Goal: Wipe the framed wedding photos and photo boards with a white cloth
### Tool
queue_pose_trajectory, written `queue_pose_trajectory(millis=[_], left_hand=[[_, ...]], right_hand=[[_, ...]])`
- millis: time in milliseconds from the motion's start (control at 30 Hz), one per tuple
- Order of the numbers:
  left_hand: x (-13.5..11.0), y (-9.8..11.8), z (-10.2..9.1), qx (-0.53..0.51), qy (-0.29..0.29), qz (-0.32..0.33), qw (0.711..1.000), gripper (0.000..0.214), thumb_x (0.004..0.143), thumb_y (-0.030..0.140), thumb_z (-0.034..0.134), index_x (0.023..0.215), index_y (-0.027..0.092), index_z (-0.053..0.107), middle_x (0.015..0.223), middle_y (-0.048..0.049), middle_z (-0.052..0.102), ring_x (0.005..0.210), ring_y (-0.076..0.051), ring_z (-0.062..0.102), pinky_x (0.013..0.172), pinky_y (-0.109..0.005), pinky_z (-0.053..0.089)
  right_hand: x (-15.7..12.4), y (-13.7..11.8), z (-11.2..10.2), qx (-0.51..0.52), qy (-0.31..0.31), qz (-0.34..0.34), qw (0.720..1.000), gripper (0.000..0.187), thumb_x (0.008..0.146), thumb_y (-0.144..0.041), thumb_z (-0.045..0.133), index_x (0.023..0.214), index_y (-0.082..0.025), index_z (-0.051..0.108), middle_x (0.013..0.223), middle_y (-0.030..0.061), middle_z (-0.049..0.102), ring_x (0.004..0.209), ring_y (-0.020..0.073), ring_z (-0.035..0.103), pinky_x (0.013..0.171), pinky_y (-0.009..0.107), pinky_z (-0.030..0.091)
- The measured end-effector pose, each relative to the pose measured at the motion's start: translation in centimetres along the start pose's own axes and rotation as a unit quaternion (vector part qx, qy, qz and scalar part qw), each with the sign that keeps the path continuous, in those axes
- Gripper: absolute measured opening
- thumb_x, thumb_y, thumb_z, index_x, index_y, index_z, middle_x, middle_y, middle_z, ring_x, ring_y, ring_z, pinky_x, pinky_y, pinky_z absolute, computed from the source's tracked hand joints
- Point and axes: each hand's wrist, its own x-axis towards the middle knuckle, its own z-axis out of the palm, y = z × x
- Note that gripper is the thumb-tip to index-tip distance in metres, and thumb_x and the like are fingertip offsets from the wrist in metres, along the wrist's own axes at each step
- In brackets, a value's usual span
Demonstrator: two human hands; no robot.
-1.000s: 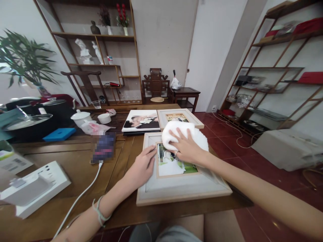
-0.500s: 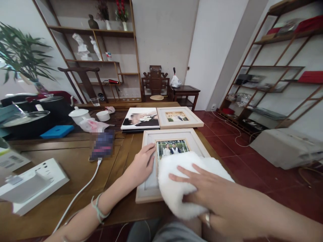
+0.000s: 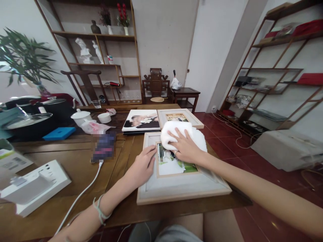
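Note:
A pale wooden picture frame with a photo in it lies flat at the near edge of the wooden table. My right hand presses flat, fingers spread, on a fluffy white cloth over the frame's far part. My left hand rests on the frame's left border, fingers lightly bent, holding it still.
Beyond lie a second framed photo and a frameless photo print. A phone with a white cable, a white box, a blue box, pots and white bowls sit to the left. Shelves line the walls.
My right hand and the cloth swept from the frame's far end down to its near edge, then back up to the far end. My left hand stayed on the frame.

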Motion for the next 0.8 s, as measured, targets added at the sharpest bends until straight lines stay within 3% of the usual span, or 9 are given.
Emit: queue_pose_trajectory(millis=[100,267,367,467,600,800], left_hand=[[0.1,0.2,-0.2,-0.006,-0.006,0.011,1.0,0.038,0.087,0.018,0.034,0.12,0.015,0.053,0.13,-0.013,0.049,0.121,-0.025,0.045,0.102,-0.045,0.038],[0.0,0.4,-0.1,-0.003,-0.002,0.004,1.0,0.039,0.087,0.017,0.034,0.121,0.016,0.053,0.131,-0.0121,0.049,0.122,-0.025,0.045,0.102,-0.045,0.038],[-0.1,0.1,0.2,0.008,0.003,-0.009,1.0,0.039,0.087,0.019,0.036,0.122,0.015,0.052,0.132,-0.0128,0.048,0.123,-0.026,0.044,0.102,-0.046,0.037],[-0.2,-0.2,0.4,0.004,0.011,-0.003,1.0,0.039,0.087,0.02,0.036,0.122,0.016,0.052,0.132,-0.0123,0.048,0.122,-0.025,0.045,0.102,-0.046,0.037],[-0.1,-0.3,0.3,0.004,0.008,0.004,1.0,0.039,0.087,0.02,0.035,0.123,0.016,0.052,0.132,-0.0125,0.049,0.122,-0.025,0.045,0.102,-0.045,0.037],[-0.1,-0.1,0.1,0.003,-0.006,0.002,1.0,0.039,0.088,0.022,0.035,0.122,0.016,0.053,0.132,-0.0123,0.049,0.123,-0.026,0.044,0.102,-0.046,0.037]], right_hand=[[-1.1,-1.6,-0.6,0.054,-0.04,-0.056,0.996,0.049,0.074,-0.018,0.046,0.121,-0.022,0.054,0.148,0.0047,0.019,0.135,0.035,0.003,0.102,0.063,0.006],[-6.4,-3.7,-3.6,0.155,-0.115,-0.112,0.975,0.044,0.075,-0.016,0.046,0.116,-0.026,0.058,0.147,-0.0002,0.021,0.135,0.0298,0.004,0.106,0.059,0.005],[-9.1,-3.9,-5.7,0.197,-0.156,-0.145,0.957,0.045,0.072,-0.01,0.045,0.11,-0.029,0.06,0.146,-0.0052,0.026,0.136,0.0248,0.008,0.109,0.053,0.007],[-10.1,-3.4,-6.5,0.221,-0.17,-0.157,0.947,0.049,0.069,-0.006,0.044,0.108,-0.029,0.061,0.143,-0.0067,0.031,0.135,0.0219,0.012,0.11,0.049,0.007],[-9.0,-2.2,-4.6,0.188,-0.12,-0.13,0.966,0.047,0.069,-0.008,0.043,0.11,-0.023,0.06,0.144,0.0001,0.03,0.135,0.0218,0.013,0.11,0.05,0.007],[-4.3,-0.2,-1.1,0.074,-0.02,-0.034,0.996,0.05,0.071,-0.013,0.044,0.119,-0.018,0.053,0.147,0.0099,0.022,0.135,0.03,0.009,0.104,0.061,0.004]])
